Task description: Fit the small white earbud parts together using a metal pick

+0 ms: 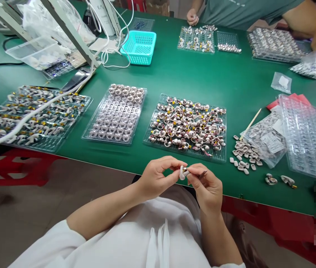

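Note:
My left hand (158,175) pinches a small white earbud shell (182,173) between thumb and fingers, just over the near edge of the green table (197,78). My right hand (206,185) is closed right beside it, fingertips touching the shell's brass-coloured end and gripping a thin dark tool (202,174). Straight ahead lies a clear tray (185,126) heaped with white shells carrying coloured wires.
More clear trays of parts sit at left (32,116) and centre-left (116,113); loose white caps (244,156), a bag and stacked empty trays (309,134) lie at right. A teal basket (139,46) and cables stand behind. Another person's hands (193,16) work across the table.

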A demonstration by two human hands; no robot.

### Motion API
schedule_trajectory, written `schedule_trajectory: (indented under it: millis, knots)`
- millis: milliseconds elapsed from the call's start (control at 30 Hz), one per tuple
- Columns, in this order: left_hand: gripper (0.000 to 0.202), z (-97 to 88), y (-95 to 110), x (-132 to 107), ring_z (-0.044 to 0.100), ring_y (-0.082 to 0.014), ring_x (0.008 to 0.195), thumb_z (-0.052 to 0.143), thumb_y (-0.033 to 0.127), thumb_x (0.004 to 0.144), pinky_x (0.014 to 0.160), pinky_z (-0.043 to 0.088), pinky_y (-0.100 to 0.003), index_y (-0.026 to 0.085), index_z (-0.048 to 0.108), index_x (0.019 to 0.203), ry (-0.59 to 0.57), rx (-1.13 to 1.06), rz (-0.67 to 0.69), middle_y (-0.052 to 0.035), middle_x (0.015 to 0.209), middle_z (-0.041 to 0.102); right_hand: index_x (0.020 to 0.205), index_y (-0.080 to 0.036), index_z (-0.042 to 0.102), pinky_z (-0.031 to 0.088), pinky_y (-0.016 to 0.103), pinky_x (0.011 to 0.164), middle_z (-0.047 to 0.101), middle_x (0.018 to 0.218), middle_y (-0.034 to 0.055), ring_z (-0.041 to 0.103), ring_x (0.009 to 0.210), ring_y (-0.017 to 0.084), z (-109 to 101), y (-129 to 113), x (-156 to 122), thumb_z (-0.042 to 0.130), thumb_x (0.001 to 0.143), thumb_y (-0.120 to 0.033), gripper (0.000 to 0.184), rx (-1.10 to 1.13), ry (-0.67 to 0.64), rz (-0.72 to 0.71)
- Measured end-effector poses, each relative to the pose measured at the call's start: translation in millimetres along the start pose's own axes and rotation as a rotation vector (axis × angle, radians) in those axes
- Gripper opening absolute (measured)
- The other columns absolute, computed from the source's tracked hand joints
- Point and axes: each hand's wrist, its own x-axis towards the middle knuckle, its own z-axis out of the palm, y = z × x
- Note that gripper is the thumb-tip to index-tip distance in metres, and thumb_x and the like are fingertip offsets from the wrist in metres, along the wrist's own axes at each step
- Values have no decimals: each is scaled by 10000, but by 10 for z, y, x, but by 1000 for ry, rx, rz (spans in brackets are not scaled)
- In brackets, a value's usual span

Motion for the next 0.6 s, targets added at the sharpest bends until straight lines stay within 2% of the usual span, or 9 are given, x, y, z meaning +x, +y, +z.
schedule_trajectory:
  millis: [333, 600]
  knots:
    - [195, 14, -49, -5, 662, -133, 694, 651, 130, 848, 643, 520, -217, 133, 757, 1011, 33, 84, 136, -67, 769, 725, 976, -265, 747, 464, 242, 546, 654, 887, 26, 598, 706, 125, 7, 59, -8, 679, 865, -117, 197, 17, 50, -5]
    - [211, 23, -36, -8, 656, -132, 674, 634, 154, 868, 627, 521, -222, 160, 755, 1041, 44, 136, 158, -64, 766, 728, 954, -245, 742, 469, 256, 533, 651, 865, 29, 596, 677, 128, 12, 73, -1, 686, 869, -174, 125, -10, 65, 26]
